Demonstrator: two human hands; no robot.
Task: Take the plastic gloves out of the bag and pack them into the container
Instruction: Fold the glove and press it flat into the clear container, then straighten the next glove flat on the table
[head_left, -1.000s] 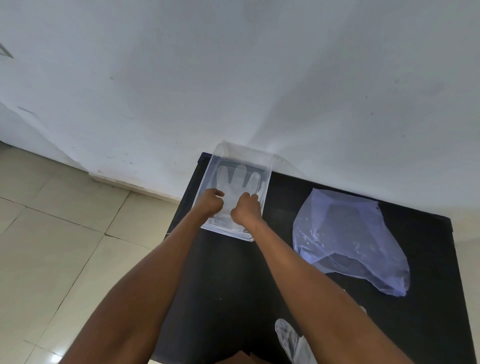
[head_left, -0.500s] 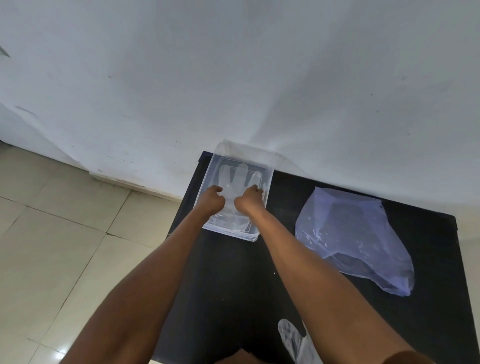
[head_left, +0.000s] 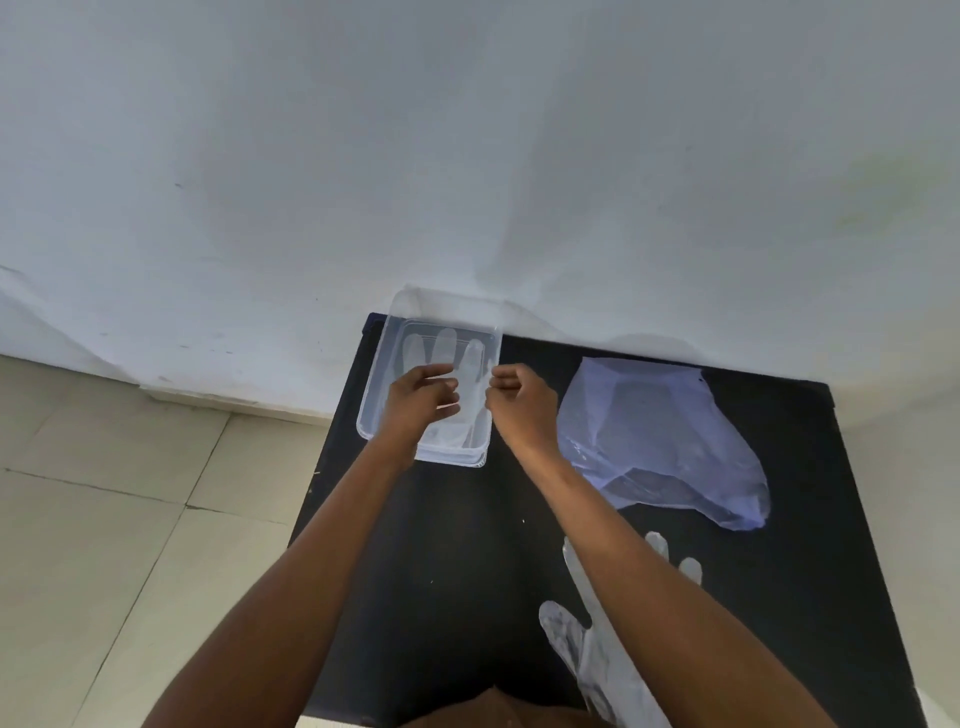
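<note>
One glove (head_left: 447, 358) lies in the container (head_left: 375, 410) under the loosely open, empty left hand (head_left: 421, 405). The right hand (head_left: 519, 405) is curled, holding nothing. More gloves (head_left: 587, 654) wait behind it, near the bag (head_left: 660, 441).

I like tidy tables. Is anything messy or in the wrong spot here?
Nothing is spilled or broken. One plastic glove lies loose at the near edge of the black table, outside the clear container, which holds another glove.

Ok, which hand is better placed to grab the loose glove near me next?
Probably the right hand: the clear plastic glove lies under the right forearm, while the left hand is over the clear rectangular container.
</note>
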